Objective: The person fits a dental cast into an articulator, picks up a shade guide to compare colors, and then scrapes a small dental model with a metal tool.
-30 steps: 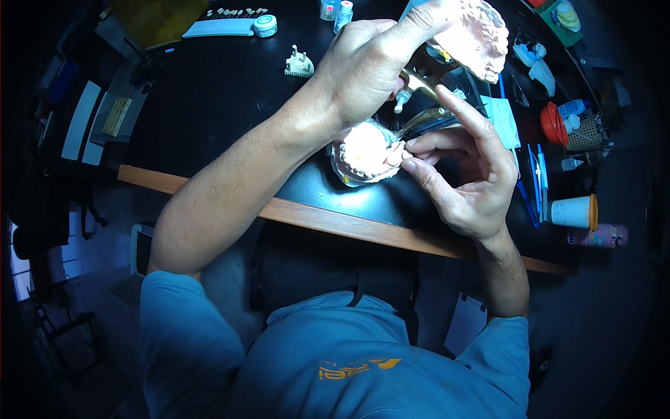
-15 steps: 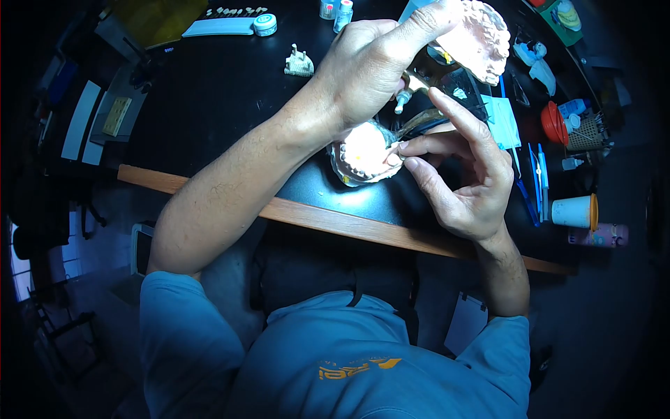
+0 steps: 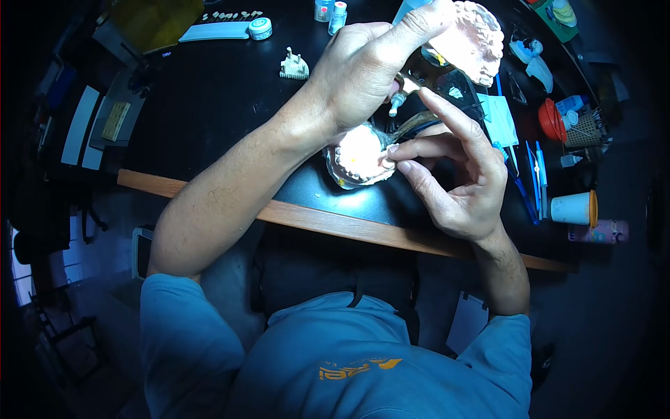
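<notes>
My left hand (image 3: 366, 66) grips the raised upper half of a dental articulator, its thumb on the brightly lit upper dental cast (image 3: 476, 47). The other fingers curl underneath, partly hidden, near the articulator's metal pin (image 3: 396, 105). Below, the lower dental cast (image 3: 349, 178) rests on the dark table, its teeth facing up and washed out by glare. My right hand (image 3: 464, 171) brings thumb and a fingertip close together at the right side of this cast, touching its teeth. Whether a small piece sits between those fingertips is too bright to tell. Another right finger points up toward the articulator.
A small cast piece with pegs (image 3: 294, 66) stands left of my hands. Farther back are a round jar (image 3: 260, 28) and small bottles (image 3: 336, 19). To the right lie blue-handled tools (image 3: 536, 178), a white cup (image 3: 572, 209) and a red bowl (image 3: 551, 120). The table's wooden edge (image 3: 328, 218) runs in front.
The whole view has shifted slightly left. My right fingertips stay at the lower cast's right side with a small shift in position. The left hand keeps its hold on the raised articulator half.
</notes>
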{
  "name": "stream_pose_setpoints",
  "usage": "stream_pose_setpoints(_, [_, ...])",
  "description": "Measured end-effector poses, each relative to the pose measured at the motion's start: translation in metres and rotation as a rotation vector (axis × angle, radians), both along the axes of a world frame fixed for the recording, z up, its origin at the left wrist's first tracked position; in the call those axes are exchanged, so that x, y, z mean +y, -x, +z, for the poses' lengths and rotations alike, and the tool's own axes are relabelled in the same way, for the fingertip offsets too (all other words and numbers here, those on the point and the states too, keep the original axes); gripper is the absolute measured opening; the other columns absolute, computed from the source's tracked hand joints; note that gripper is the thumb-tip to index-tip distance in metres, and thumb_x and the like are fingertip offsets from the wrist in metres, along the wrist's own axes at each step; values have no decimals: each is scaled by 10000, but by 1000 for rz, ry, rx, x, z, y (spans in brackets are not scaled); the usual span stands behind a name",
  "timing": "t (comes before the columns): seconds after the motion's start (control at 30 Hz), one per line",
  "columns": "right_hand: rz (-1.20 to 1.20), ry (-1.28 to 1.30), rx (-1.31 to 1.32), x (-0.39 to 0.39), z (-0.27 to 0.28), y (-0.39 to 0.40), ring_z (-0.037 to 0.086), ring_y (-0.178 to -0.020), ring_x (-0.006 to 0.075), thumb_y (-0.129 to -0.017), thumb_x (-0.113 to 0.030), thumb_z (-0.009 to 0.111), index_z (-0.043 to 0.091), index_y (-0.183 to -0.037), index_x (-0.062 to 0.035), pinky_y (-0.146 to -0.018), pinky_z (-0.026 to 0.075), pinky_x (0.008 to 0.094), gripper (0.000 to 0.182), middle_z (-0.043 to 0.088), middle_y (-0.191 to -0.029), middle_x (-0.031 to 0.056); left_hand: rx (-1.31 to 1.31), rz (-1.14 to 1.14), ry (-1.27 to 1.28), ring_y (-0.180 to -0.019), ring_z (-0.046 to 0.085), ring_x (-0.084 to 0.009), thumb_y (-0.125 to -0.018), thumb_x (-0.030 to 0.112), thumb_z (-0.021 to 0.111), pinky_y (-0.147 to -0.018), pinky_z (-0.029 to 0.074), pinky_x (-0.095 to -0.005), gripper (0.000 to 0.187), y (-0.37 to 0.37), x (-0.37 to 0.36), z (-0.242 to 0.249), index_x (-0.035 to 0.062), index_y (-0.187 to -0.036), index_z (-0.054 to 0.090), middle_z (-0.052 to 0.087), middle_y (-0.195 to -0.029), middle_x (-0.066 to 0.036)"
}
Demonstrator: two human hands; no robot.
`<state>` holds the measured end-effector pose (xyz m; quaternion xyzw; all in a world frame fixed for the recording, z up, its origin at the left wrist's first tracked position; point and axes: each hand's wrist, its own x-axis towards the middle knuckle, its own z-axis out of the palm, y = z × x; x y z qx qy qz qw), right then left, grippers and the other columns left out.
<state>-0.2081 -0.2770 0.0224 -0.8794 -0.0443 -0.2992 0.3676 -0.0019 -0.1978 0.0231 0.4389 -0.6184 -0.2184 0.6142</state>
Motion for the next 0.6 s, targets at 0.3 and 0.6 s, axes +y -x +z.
stream_pose_setpoints(0.3, [-32,80,-42,0,-1,0,782,-916,199,-844,89,788,496,-1471,106,-746,613,250,692,792,-959,185,-16,-9,74,-680,594,-99,-1116,468,344,-572,505,-237,634,1,4,4,41,-1568,467,725,-1107,-122])
stream_pose_setpoints(0.6, [-18,67,-43,0,-3,-1,786,-911,214,-846,108,771,506,-1465,102,-806,621,290,673,791,-949,178,-19,-15,35,-674,591,-97,-1115,481,341,-570,504,-236,644,0,6,5,39,-1565,470,724,-1099,-117])
